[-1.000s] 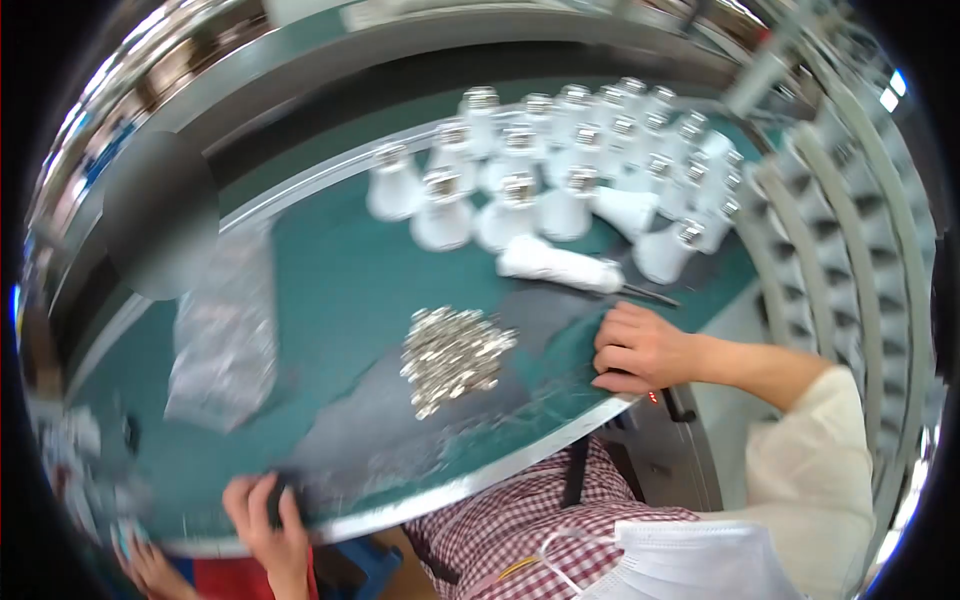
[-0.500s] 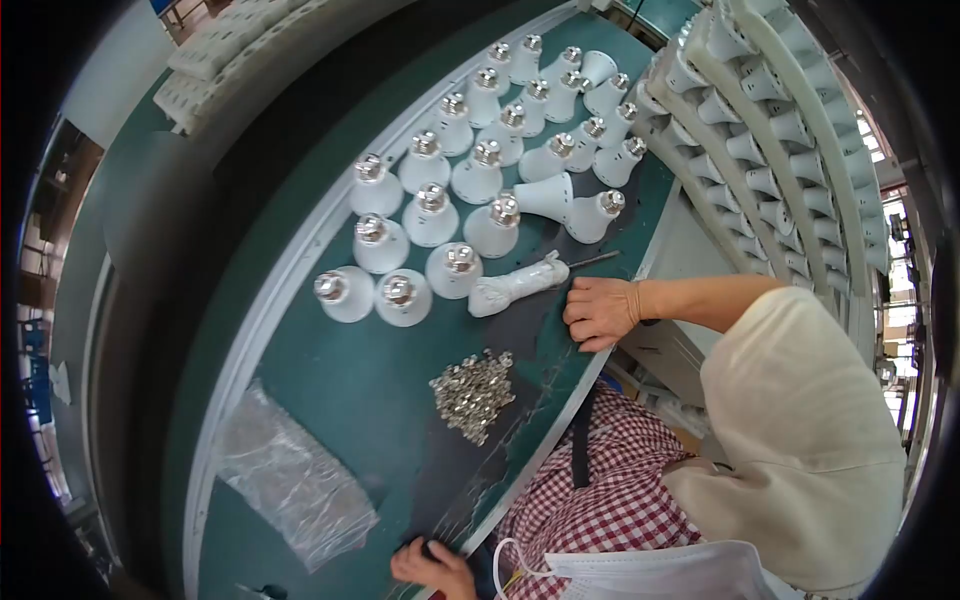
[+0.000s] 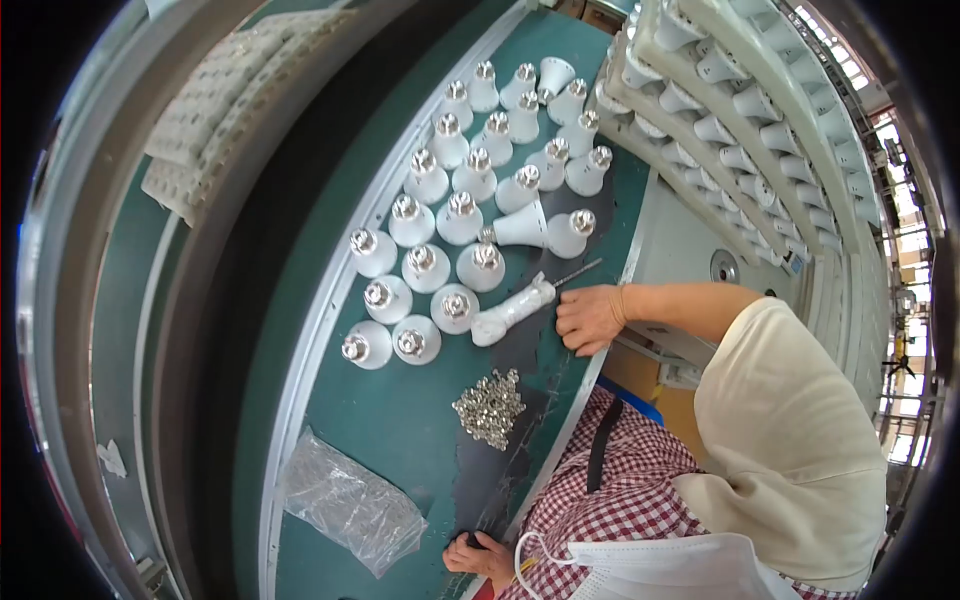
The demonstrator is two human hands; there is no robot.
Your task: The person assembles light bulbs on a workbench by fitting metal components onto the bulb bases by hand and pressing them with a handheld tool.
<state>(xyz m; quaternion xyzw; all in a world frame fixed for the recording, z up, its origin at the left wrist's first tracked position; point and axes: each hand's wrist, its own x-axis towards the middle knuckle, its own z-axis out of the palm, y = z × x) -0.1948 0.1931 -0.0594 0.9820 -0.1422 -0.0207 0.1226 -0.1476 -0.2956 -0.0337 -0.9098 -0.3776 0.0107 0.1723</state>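
My right hand (image 3: 590, 318) rests at the near edge of the green table (image 3: 400, 410), its fingers curled together; whatever they may hold is hidden. Just beyond it lies a white-wrapped tool (image 3: 512, 310) with a thin metal shaft pointing toward the hand. Lower down, my left hand (image 3: 480, 558) is closed around a small black object (image 3: 474, 540) by the table edge. Between the hands sits a pile of small shiny metal parts (image 3: 489, 408). A clear plastic bag (image 3: 352, 503) lies left of the pile.
Several white bulb housings with metal screw caps (image 3: 460, 218) stand across the upper table, a few tipped over. Racks of white housings (image 3: 735, 150) rise at the right. White perforated trays (image 3: 225, 100) are at the upper left. A white mask (image 3: 680, 568) hangs at the bottom.
The view has turned and shifted, so the table now runs more steeply. A co-worker's hand seen earlier at lower left is out of view. Both my hands stay at the table edge.
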